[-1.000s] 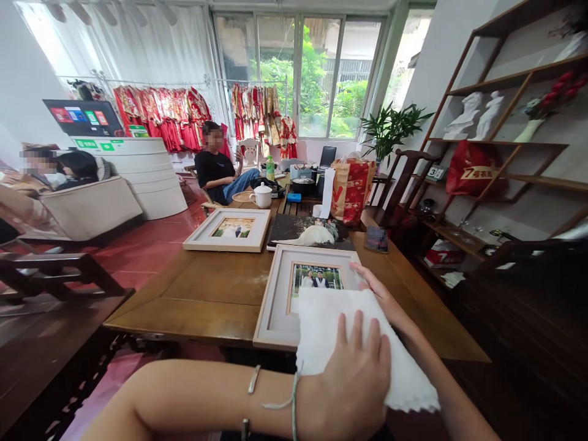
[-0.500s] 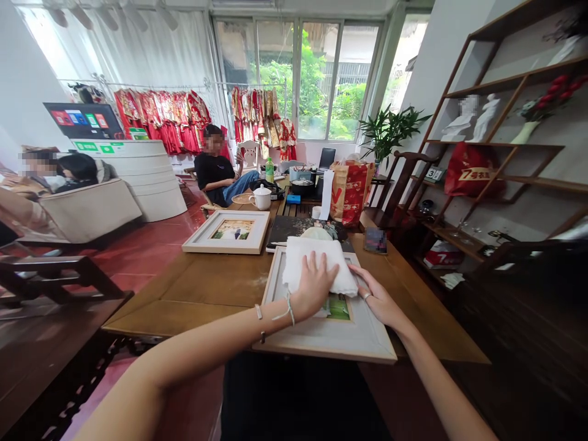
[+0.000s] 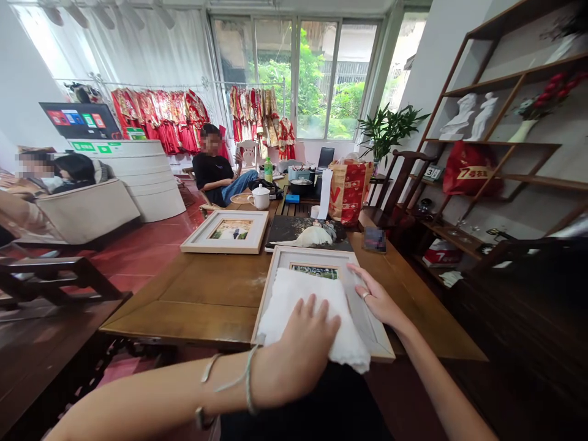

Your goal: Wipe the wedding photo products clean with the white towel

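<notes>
A pale framed photo (image 3: 367, 327) lies flat at the near edge of the wooden table (image 3: 206, 294), overhanging it toward me. A white cloth (image 3: 294, 291) covers most of its glass. My left hand (image 3: 298, 352) lies flat on the cloth with fingers stretched out, pressing it onto the frame. My right hand (image 3: 376, 297) rests on the frame's right border, fingers spread, steadying it. A ring shows on that hand.
A second framed photo (image 3: 226, 231) and a dark photo print (image 3: 310, 233) lie farther back on the table, with a teapot (image 3: 260, 196) and red bag (image 3: 348, 188) beyond. A person (image 3: 215, 168) sits at the far end. Wooden shelving (image 3: 496, 141) stands to the right, a bench (image 3: 50, 275) to the left.
My left hand has pulled the cloth from the frame's far edge back toward me over the glass. The right hand stays on the frame's right side.
</notes>
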